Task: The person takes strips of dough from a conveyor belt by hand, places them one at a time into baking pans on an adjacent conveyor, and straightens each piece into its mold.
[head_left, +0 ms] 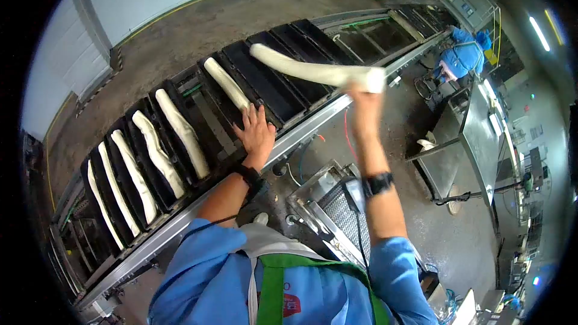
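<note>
A long, pale strip of dough (pixel 301 70) hangs in the air over the black baking pans, bending slightly along its length. My right hand (pixel 364 99) is closed around its near end, a little blurred by motion. Another dough strip (pixel 226 83) lies in a black pan to the left. On the near end of that strip and the pan's edge rests my left hand (pixel 257 131), its fingers spread and gripping nothing. Beneath the raised strip sits a black pan (pixel 265 87) with a bare bottom.
Several pans with dough strips (pixel 180 132) line the conveyor (pixel 198 204) to the left. More black pans (pixel 307 42) stand further right. A metal mesh-topped stand (pixel 346 216) is close in front of me. A co-worker in blue (pixel 462 57) is beside a steel table (pixel 481 135) at the right.
</note>
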Demonstrator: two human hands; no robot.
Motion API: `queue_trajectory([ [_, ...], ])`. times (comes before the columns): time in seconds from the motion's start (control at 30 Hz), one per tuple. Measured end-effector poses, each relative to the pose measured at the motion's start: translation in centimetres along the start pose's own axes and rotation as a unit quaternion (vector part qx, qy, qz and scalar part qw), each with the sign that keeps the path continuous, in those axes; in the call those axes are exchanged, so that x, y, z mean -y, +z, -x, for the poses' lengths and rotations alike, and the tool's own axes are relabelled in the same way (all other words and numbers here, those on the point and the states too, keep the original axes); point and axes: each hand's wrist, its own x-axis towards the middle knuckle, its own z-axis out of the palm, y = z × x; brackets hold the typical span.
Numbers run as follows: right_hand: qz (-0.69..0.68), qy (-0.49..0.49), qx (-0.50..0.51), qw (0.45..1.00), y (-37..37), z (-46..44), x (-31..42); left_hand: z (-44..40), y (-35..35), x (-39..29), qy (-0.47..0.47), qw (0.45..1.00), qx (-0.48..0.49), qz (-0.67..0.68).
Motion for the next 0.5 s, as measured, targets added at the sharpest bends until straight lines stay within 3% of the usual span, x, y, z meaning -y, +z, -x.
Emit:
queue_trajectory([
  [0.07,-0.109,0.238,0.159,0.952,2.6,1.0,-7.4,-0.4,0.6,-0.5,-0.004,1.0,0.001,0.014],
  [0.13,0.032,0.203,0.134,0.969,0.8,3.0,-15.3,-1.4,1.2,-1.1,-0.005,1.0,-0.006,0.011],
  [0.2,0.115,0.086,0.151,0.978,-4.0,4.6,-16.0,-1.9,1.6,-2.3,-0.013,1.0,-0.005,0.012],
  [0.3,0.325,0.088,0.196,0.921,-13.7,9.2,-17.0,-2.8,1.8,-3.7,0.017,1.0,-0.02,0.004],
  [0.4,0.443,0.142,0.137,0.874,-25.0,17.0,-20.5,-3.6,3.1,-5.1,0.011,1.0,-0.012,0.008],
  [0.47,0.559,0.214,0.08,0.797,-32.1,23.8,-21.8,-4.2,3.7,-5.7,0.012,1.0,0.006,0.004],
  [0.5,0.557,0.226,0.067,0.797,-34.8,26.4,-20.7,-4.4,4.6,-5.8,0.015,1.0,0.005,0.007],
])
